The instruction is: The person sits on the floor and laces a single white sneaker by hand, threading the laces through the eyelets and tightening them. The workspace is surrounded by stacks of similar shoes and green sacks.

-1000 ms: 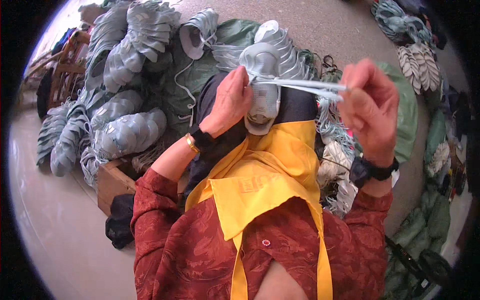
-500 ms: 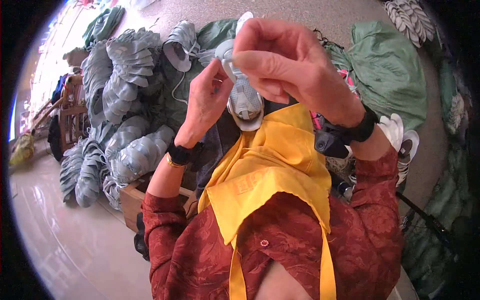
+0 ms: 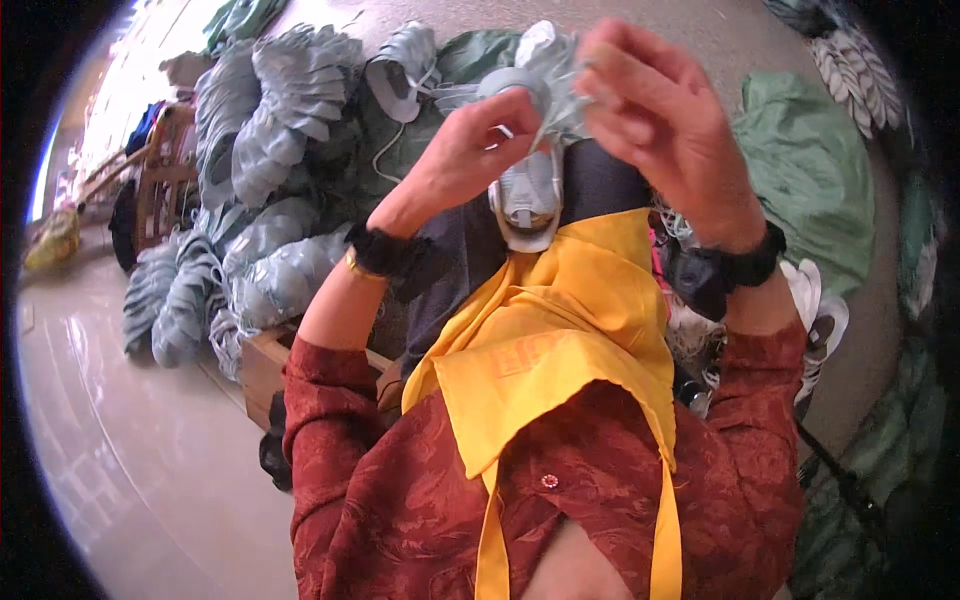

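A light grey and white mesh shoe upper (image 3: 530,195) lies over my lap between my hands. My left hand (image 3: 465,155) is closed at its far part, thumb and fingers pinching near a rounded grey piece (image 3: 512,85). Pale, see-through material (image 3: 565,90), blurred, spreads between the two hands. To the right and a little higher, my right hand (image 3: 675,140) is raised with its fingers drawn together; motion blurs the fingertips, and what they hold cannot be made out.
Stacked grey shoe uppers (image 3: 285,100) are heaped at the left, with one separate upper (image 3: 400,75) beside them. A green sack (image 3: 805,180) stands at the right near white shoe parts (image 3: 825,330). A wooden box (image 3: 265,365) sits low left; a yellow apron (image 3: 550,330) covers my lap.
My right hand has moved right, away from my left hand, and the pale material now shows between them. The whole view has shifted slightly.
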Available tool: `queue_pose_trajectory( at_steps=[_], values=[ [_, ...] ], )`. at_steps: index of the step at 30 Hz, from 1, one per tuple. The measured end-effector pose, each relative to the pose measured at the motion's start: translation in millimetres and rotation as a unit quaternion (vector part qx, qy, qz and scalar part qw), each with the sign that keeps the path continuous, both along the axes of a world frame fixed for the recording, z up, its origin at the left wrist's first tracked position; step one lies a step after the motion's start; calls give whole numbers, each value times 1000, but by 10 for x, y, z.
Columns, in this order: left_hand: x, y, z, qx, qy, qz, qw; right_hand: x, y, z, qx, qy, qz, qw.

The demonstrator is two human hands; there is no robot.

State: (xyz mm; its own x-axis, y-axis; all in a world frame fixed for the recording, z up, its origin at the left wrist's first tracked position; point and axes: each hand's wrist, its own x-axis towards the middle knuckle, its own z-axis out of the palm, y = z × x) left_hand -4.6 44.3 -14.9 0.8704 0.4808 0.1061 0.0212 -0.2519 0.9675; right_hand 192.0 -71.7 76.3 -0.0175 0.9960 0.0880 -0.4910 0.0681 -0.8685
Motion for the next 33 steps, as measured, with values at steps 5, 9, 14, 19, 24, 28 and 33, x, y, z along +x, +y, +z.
queue_pose_trajectory(
  at_steps=[5,9,14,19,24,28,33],
  values=[
    [-75,36,-25,-3,19,16,1000,145,-55,-31,1,15,-17,1000],
    [-136,101,-126,-34,-27,45,998,319,-178,-74,-10,-4,-84,996],
    [-293,101,-286,-178,-85,78,977,546,-385,-264,-77,-25,-153,985],
    [-445,89,-356,-221,-94,106,965,712,-675,-629,-168,-221,-203,939],
    [-832,143,-423,-229,-120,143,955,1086,-1093,-960,-239,-247,-215,914],
    [-1422,207,-405,-282,-103,221,928,1205,-1285,-1024,-285,-222,-236,902],
    [-2478,501,-466,-346,-76,298,887,1995,-1802,-1200,-299,-128,-326,888]
  ],
)
